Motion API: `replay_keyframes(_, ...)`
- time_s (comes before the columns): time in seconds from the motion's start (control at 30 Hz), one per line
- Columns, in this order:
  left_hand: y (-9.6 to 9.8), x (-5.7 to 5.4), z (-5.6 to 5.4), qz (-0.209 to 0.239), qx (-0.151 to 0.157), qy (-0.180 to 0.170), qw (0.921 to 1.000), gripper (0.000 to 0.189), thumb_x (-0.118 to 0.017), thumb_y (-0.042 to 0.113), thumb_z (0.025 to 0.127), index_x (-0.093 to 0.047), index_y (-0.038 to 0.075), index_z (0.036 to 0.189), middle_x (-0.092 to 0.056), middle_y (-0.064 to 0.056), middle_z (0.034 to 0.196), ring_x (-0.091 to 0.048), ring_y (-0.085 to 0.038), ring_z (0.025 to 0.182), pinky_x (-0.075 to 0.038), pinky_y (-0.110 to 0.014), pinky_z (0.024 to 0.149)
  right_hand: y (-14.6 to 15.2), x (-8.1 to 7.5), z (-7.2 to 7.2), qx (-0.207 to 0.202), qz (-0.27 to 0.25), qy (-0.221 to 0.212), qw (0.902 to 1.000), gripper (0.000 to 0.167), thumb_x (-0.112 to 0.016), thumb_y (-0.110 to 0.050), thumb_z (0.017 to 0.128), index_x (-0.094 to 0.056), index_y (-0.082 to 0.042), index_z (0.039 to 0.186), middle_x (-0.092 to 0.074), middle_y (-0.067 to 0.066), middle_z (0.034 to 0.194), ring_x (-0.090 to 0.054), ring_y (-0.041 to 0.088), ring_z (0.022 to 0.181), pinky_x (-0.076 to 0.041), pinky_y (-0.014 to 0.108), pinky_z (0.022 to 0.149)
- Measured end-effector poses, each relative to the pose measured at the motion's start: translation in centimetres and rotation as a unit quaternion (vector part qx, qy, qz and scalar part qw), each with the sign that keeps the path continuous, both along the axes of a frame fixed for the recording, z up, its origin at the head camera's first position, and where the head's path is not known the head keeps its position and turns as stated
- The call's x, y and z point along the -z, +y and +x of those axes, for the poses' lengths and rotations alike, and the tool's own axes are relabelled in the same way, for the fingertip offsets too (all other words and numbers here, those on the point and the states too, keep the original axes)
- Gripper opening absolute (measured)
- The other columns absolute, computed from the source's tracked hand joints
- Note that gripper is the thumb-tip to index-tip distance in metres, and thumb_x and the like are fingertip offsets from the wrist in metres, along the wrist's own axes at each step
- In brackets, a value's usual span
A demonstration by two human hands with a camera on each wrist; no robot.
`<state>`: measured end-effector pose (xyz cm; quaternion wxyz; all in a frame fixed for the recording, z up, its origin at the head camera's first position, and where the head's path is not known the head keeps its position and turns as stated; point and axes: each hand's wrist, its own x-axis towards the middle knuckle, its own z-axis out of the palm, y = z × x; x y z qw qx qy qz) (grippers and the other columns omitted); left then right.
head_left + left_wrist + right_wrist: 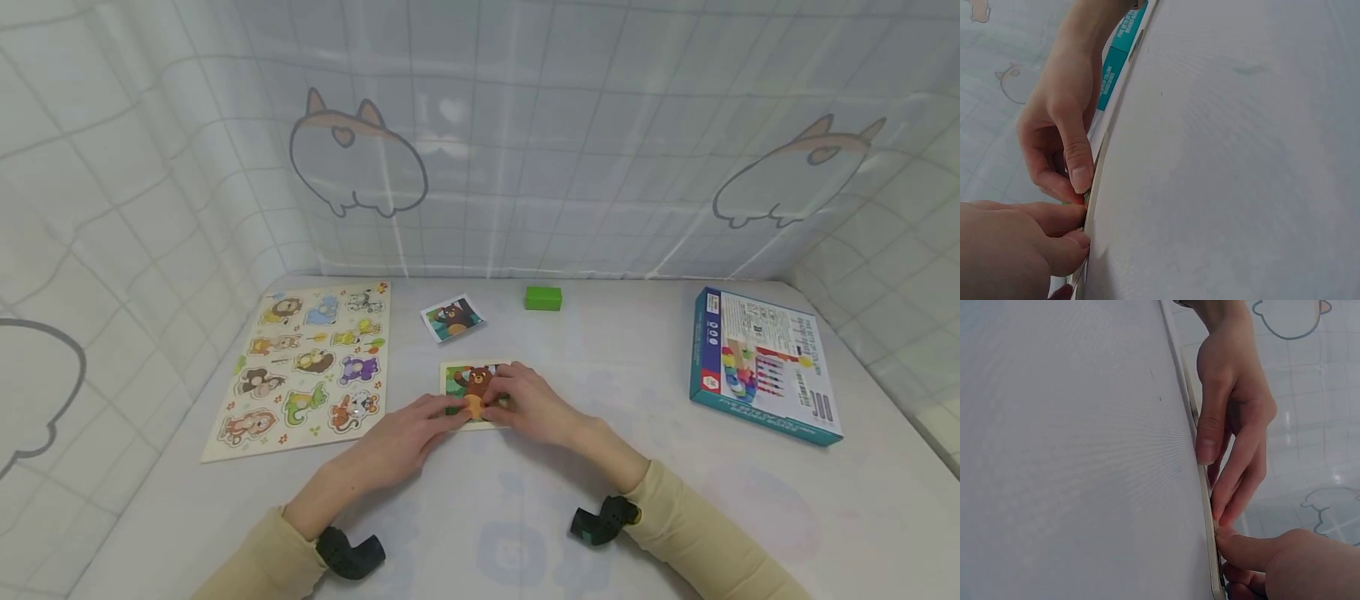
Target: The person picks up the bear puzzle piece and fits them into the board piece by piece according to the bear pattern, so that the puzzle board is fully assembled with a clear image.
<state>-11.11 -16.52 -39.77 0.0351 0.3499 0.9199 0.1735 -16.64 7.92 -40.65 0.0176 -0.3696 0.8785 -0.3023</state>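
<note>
A small bear jigsaw puzzle [457,377] in a pale tray lies on the table in the head view, with a brown bear on green and an orange belly. My left hand [408,433] reaches in from the left, fairly straight fingers resting on its lower part. Over the right side, my right hand [536,406] bends its fingers and pinches a puzzle piece, mostly hidden by the fingertips. Both wrist views show the tray edge-on, my left hand [1007,244] and right hand [1300,565] meeting fingertip to fingertip. A matching bear picture card [452,318] lies behind it.
At left lies a wooden animal puzzle board [296,429]. A green block [543,298] sits at the back of the table, and a teal-edged game box [765,367] lies at right. Tile-patterned curtains [570,167] enclose the table at the back and sides.
</note>
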Motion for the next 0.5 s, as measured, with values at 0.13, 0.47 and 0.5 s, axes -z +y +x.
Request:
replay_keyframes(0.13,0.11,-0.03,0.14,0.003,0.005,-0.008,0.9999,0.043,-0.055,0.014,0.103,-0.054,0.016,0.146,-0.043,0.004,0.156,-0.042,-0.02,0.143,-0.043,-0.041,0.113,0.01,0.13,-0.04,-0.002,-0.003,0.004,1.0,0.008,-0.077,-0.022,0.089,-0.074,-0.015,0.09,-0.06,-0.002,0.087,-0.05,0.016,0.084,-0.042,0.027,0.074)
replay_keyframes(0.47,0.04,0.05,0.27,0.008,0.01,-0.018,0.9998,0.043,-0.053,0.012,0.104,-0.052,0.016,0.147,-0.042,0.002,0.157,-0.042,-0.022,0.143,-0.042,-0.042,0.114,0.01,0.11,-0.02,-0.002,-0.007,0.004,1.0,0.007,-0.077,-0.021,0.09,-0.074,-0.014,0.091,-0.06,-0.002,0.087,-0.051,0.017,0.084,-0.042,0.027,0.074)
replay_keyframes(0.5,0.04,0.08,0.26,0.008,0.014,-0.015,0.9998,0.044,-0.054,0.011,0.103,-0.052,0.016,0.147,-0.042,0.002,0.157,-0.042,-0.022,0.143,-0.042,-0.042,0.114,0.01,0.09,-0.02,-0.002,-0.007,0.004,1.0,0.007,-0.077,-0.02,0.09,-0.074,-0.014,0.09,-0.06,-0.002,0.087,-0.051,0.017,0.084,-0.042,0.027,0.074)
